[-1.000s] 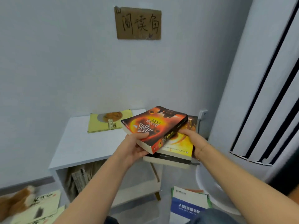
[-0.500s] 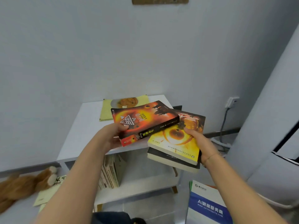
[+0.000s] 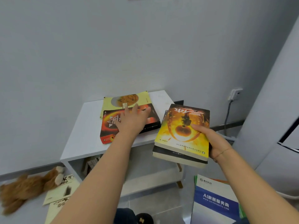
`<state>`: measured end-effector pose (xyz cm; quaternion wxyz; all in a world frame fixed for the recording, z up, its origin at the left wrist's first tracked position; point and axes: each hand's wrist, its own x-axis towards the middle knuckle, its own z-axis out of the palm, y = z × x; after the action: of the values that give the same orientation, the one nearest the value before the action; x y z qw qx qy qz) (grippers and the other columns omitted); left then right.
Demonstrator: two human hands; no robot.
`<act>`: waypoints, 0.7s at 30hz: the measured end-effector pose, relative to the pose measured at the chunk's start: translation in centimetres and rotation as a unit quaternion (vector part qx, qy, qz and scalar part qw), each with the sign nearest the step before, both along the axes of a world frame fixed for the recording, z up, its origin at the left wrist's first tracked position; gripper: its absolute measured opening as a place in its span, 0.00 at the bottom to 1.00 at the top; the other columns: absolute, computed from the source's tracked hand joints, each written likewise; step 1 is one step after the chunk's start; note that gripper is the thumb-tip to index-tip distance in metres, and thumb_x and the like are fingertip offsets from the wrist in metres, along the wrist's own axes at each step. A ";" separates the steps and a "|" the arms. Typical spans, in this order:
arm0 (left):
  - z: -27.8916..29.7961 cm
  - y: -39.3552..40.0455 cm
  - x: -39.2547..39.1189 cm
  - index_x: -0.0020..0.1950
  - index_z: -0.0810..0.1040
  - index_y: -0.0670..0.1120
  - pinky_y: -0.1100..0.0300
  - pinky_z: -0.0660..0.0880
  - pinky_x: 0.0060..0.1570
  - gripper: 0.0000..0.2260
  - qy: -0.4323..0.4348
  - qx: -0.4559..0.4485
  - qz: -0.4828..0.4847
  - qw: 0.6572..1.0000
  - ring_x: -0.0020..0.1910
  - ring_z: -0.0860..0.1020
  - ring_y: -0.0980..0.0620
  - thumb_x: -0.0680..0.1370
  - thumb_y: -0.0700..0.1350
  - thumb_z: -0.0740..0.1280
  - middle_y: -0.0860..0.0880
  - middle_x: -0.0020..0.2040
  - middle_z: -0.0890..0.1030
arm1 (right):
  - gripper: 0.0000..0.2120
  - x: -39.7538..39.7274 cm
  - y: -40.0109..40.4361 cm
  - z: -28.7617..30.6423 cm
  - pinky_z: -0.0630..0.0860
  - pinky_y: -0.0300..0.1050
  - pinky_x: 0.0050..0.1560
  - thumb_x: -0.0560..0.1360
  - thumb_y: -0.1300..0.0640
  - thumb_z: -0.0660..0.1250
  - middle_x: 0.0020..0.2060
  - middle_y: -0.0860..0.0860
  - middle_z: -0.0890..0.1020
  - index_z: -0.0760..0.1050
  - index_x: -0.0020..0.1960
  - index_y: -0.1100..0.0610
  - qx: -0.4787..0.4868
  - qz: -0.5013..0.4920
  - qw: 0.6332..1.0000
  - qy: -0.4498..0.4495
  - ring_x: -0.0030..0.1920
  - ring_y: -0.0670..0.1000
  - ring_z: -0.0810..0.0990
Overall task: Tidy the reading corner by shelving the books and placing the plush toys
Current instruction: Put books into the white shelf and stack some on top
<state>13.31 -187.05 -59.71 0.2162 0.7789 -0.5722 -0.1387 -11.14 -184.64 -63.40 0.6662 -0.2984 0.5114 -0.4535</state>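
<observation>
Our left hand (image 3: 131, 120) flat and unclenched on the red book (image 3: 129, 122) atop the white shelf (image 3: 85, 136), our right hand (image 3: 213, 141) grasping two stacked books (image 3: 182, 136)

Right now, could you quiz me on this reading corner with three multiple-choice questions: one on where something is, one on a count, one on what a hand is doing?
1. The red book lies: A on the white table B on the floor C in the right hand
2. Books in the right hand: A one B two C four
3. The left hand is: A fisted B pinching C flat on the red book

A: it rests on the tabletop.
B: a yellow book stacked on a dark book.
C: fingers lie straight on the cover.
</observation>
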 end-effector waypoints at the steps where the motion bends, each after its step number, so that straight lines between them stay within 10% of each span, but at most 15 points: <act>1: -0.6 -0.2 -0.3 0.79 0.52 0.54 0.34 0.44 0.70 0.37 -0.003 0.034 0.008 0.999 0.77 0.52 0.42 0.75 0.72 0.50 0.44 0.79 0.53 | 0.11 -0.4 0.2 0.2 0.82 0.49 0.33 0.73 0.56 0.70 0.42 0.56 0.86 0.76 0.55 0.56 0.000 0.006 1.000 -0.007 0.39 0.56 0.85; 11: -1.6 0.6 -0.2 0.77 0.49 0.64 0.34 0.37 0.70 0.40 -0.103 0.116 -0.094 0.983 0.78 0.41 0.44 0.68 0.77 0.55 0.48 0.80 0.43 | 0.08 -3.3 1.0 1.1 0.81 0.47 0.29 0.76 0.59 0.64 0.38 0.56 0.86 0.76 0.54 0.59 -0.050 -0.026 0.993 -0.100 0.34 0.56 0.85; 16: -0.4 3.5 3.0 0.74 0.54 0.69 0.39 0.29 0.70 0.37 -0.012 0.165 -0.262 0.951 0.77 0.38 0.53 0.68 0.67 0.66 0.60 0.78 0.46 | 0.10 -3.2 1.2 1.5 0.80 0.44 0.27 0.78 0.56 0.61 0.36 0.56 0.85 0.77 0.51 0.62 -0.053 0.002 0.990 -0.134 0.31 0.55 0.84; 21: -1.3 5.1 4.6 0.75 0.57 0.62 0.36 0.39 0.72 0.38 0.048 0.068 -0.130 0.988 0.77 0.47 0.48 0.69 0.58 0.72 0.55 0.79 0.51 | 0.10 -2.1 1.5 2.0 0.79 0.44 0.25 0.78 0.56 0.60 0.34 0.57 0.85 0.76 0.50 0.62 -0.052 0.013 0.988 -0.146 0.30 0.54 0.84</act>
<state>17.93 -181.97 -61.01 0.1696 0.7030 -0.6472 -0.2412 -13.19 -183.16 -61.40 0.7232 -0.2695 0.3805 -0.5096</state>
